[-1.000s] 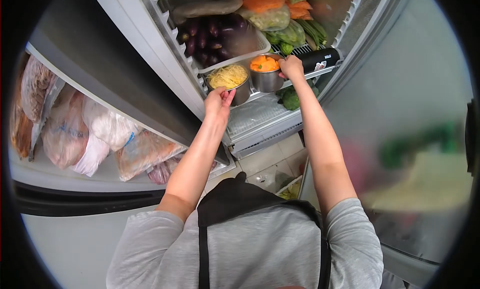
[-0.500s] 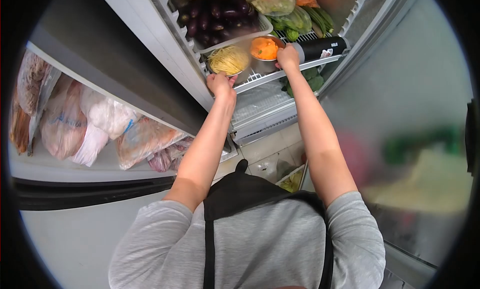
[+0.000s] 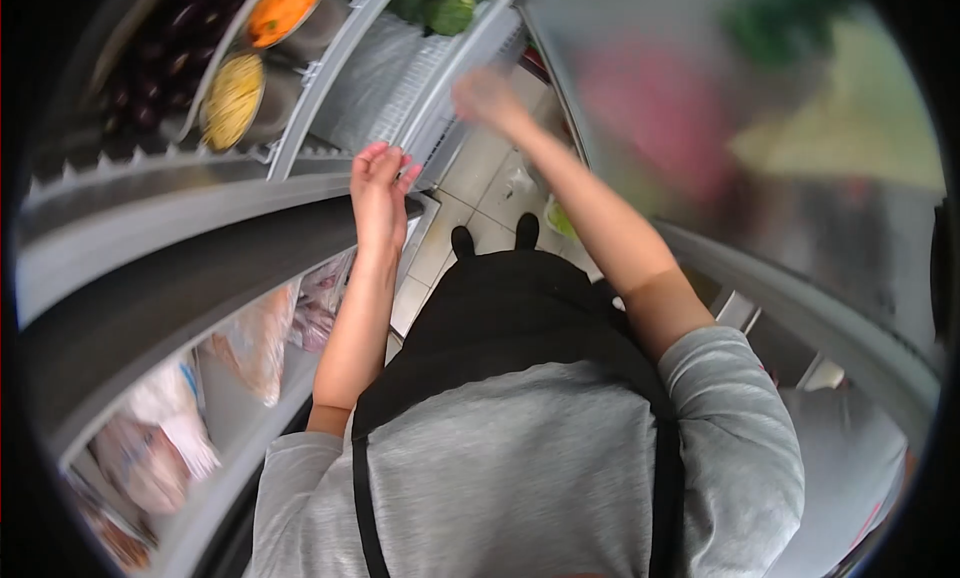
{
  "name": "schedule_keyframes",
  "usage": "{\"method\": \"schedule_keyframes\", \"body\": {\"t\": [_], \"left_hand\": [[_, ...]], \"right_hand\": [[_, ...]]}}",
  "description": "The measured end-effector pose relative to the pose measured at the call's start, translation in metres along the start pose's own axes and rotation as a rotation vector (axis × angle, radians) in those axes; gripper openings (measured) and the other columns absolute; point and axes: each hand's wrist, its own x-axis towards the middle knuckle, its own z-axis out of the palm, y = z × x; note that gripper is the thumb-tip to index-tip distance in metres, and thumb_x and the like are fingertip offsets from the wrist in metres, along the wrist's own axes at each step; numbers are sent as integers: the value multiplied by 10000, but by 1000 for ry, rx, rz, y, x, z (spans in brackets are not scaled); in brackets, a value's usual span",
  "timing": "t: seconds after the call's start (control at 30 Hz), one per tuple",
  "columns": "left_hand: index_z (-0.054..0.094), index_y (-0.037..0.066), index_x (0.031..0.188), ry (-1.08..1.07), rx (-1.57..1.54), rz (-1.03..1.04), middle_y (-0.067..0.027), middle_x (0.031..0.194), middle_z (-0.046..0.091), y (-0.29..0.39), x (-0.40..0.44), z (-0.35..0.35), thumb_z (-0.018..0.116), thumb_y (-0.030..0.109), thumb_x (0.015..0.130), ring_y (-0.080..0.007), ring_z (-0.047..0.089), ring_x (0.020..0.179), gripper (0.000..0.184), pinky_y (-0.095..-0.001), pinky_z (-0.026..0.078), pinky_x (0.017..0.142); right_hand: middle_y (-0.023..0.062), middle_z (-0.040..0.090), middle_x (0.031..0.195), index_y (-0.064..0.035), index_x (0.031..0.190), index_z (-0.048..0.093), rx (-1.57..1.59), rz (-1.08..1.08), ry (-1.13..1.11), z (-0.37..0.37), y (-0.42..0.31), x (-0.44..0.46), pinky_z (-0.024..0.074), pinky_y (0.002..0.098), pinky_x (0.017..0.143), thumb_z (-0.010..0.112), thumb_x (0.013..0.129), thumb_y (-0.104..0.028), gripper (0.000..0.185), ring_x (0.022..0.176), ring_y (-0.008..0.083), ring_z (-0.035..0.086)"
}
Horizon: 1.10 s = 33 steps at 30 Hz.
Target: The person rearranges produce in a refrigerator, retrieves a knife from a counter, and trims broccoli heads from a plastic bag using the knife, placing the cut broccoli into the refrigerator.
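Observation:
Two round metal containers stand on a fridge shelf at the upper left, one with yellow shreds [image 3: 233, 102], one with orange pieces [image 3: 285, 11]. My left hand [image 3: 380, 178] is raised to the right of and below the yellow one, apart from it, with fingers somewhat spread and nothing in them. Farther right, my right hand [image 3: 487, 100] hangs over the floor beside the fridge's lower edge. It is smeared by motion, so its fingers cannot be made out.
Eggplants [image 3: 150, 78] lie left of the containers. Green vegetables [image 3: 447, 11] sit on a lower level. Bagged food [image 3: 150, 448] fills a compartment at the lower left. A frosted door [image 3: 850, 98] stands at the right, above the tiled floor [image 3: 475, 168].
Both hands have let go of the metal containers and drawn back from the shelf. The view has turned, so the fridge shelves now appear at the upper left.

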Motion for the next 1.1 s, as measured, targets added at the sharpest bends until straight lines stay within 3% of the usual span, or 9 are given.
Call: {"method": "schedule_keyframes", "body": {"t": [0.13, 0.23, 0.37, 0.53, 0.67, 0.8, 0.83, 0.9, 1.1], "left_hand": [[476, 47, 954, -267, 264, -263, -42, 863, 509, -38, -1, -13, 557, 80, 804, -131, 507, 795, 174, -301, 454, 729], [492, 55, 943, -368, 384, -338, -31, 865, 517, -57, 12, -31, 559, 96, 806, -115, 507, 806, 158, -274, 450, 720], [501, 58, 950, -467, 559, -383, -36, 892, 531, -89, 30, -61, 552, 121, 816, -113, 529, 780, 156, -267, 459, 690], [490, 47, 1053, -428, 567, -535, -76, 867, 547, -124, 20, -73, 549, 103, 803, -145, 561, 579, 264, -275, 482, 578], [418, 215, 1231, -629, 1109, -48, -187, 1043, 540, -186, 31, -99, 528, -103, 604, -275, 624, 709, 711, -369, 504, 652], [479, 197, 1189, -559, 1708, 727, -249, 1088, 515, -201, 22, -68, 518, -105, 589, -279, 614, 787, 672, -356, 472, 733], [490, 183, 1182, -611, 1493, 132, -261, 1131, 479, -200, 26, -61, 497, -105, 601, -270, 604, 834, 648, -337, 463, 754], [501, 169, 1175, -620, 1201, -429, -274, 1175, 443, -208, 30, -58, 477, -105, 613, -261, 593, 880, 626, -319, 454, 775], [591, 104, 1036, -725, 1299, 35, -294, 1254, 325, -262, 45, -77, 423, -104, 642, -363, 533, 943, 477, -353, 436, 817]], "right_hand": [[174, 601, 767, -21, 784, 581, -744, 132, -114, 21, 158, -147, 441, 395, 637, 512, 777, -325, 312, 733, 309, 582], [207, 595, 810, -21, 823, 595, -710, 425, -371, 14, 207, -247, 446, 420, 689, 537, 742, -387, 379, 794, 343, 572], [211, 594, 863, -29, 827, 606, -624, 903, 31, 11, 277, -338, 450, 406, 734, 535, 746, -342, 331, 835, 327, 574], [180, 587, 958, -37, 877, 600, -670, 946, 135, -13, 321, -361, 445, 404, 778, 514, 757, -322, 321, 894, 343, 558], [148, 623, 779, -46, 822, 610, -449, 886, 489, -29, 327, -333, 478, 335, 685, 565, 727, -256, 234, 739, 269, 616], [148, 622, 738, -34, 814, 607, -433, 814, 607, -45, 331, -322, 481, 302, 635, 562, 738, -245, 228, 638, 211, 619], [136, 622, 713, -28, 826, 606, -462, 799, 594, -47, 339, -326, 475, 306, 611, 564, 740, -251, 242, 624, 206, 614], [127, 617, 686, -23, 828, 604, -462, 800, 566, -51, 356, -340, 471, 308, 597, 567, 739, -256, 252, 606, 205, 609], [112, 594, 612, -33, 789, 592, -537, 903, 510, -59, 377, -369, 466, 309, 585, 579, 729, -269, 244, 569, 187, 599]]}}
